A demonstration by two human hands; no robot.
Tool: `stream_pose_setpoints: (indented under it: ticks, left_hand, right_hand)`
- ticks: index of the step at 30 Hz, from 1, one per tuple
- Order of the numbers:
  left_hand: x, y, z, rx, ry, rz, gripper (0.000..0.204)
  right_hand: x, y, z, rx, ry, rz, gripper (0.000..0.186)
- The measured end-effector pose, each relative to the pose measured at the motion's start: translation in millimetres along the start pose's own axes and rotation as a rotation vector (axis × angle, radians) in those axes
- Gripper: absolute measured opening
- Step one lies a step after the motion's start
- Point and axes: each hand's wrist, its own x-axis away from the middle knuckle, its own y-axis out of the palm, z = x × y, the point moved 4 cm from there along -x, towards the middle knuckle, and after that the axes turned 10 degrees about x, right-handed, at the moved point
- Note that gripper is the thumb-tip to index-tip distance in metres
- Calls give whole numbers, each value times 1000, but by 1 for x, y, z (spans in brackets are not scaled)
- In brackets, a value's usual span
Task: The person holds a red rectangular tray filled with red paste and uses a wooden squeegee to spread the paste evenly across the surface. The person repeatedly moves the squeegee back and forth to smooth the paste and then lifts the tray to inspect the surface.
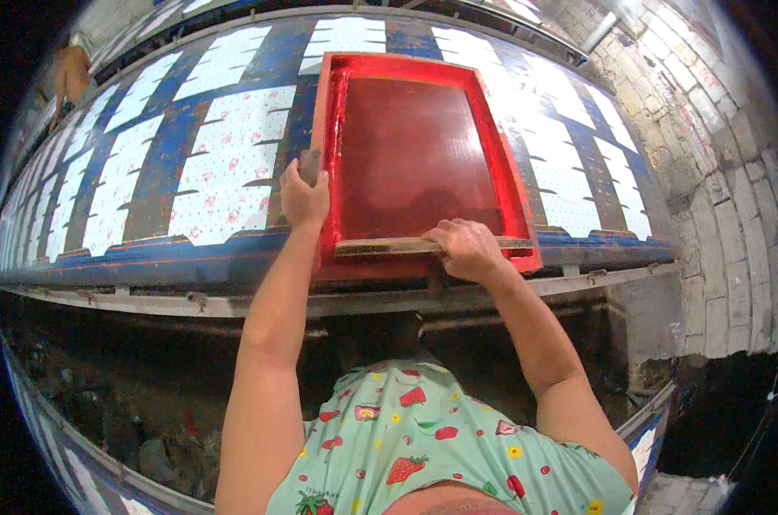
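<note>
A red screen-printing frame (419, 150) with a dark red mesh lies on a long table (131, 262) among rows of white cut pieces (230, 163), some printed with small pink motifs. My left hand (305, 193) is wrapped round a greyish block at the frame's left side. My right hand (469, 251) grips a long wooden squeegee (376, 246), which lies crosswise inside the frame along its near edge, with red ink around the inner border.
A co-worker's bare arm and body (69, 73) show at the far upper left. A pale block wall or paving (715, 215) runs along the right, with a pipe (599, 34). Another rail and table edge lie behind me, beside a dark gap below.
</note>
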Motion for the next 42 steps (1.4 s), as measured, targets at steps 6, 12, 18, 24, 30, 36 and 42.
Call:
stream_pose_setpoints:
  ticks: [6, 12, 18, 24, 30, 36, 42]
  left_hand:
    - [0, -5, 6, -146, -147, -43, 80]
    - [0, -12, 13, -181, -154, -97, 71]
    - [-3, -11, 11, -216, -158, -78, 59]
    - [0, -8, 21, -140, -200, -49, 49]
    - [-3, -8, 11, -88, -195, -65, 50]
    - [-10, -3, -13, 29, -227, -75, 47]
    - [-7, -6, -6, -56, -174, -58, 44]
  right_hand:
    - [31, 7, -17, -41, -52, 57, 64]
    - [69, 7, 19, -312, -125, 134, 52]
    - [140, -2, 126, -418, 39, 636, 14]
    - [173, 31, 214, -576, 403, 713, 22]
    - [149, 67, 237, -465, 496, 549, 52]
    - [114, 75, 229, -437, 598, 326, 70]
    - [96, 68, 226, -439, 641, 292, 65]
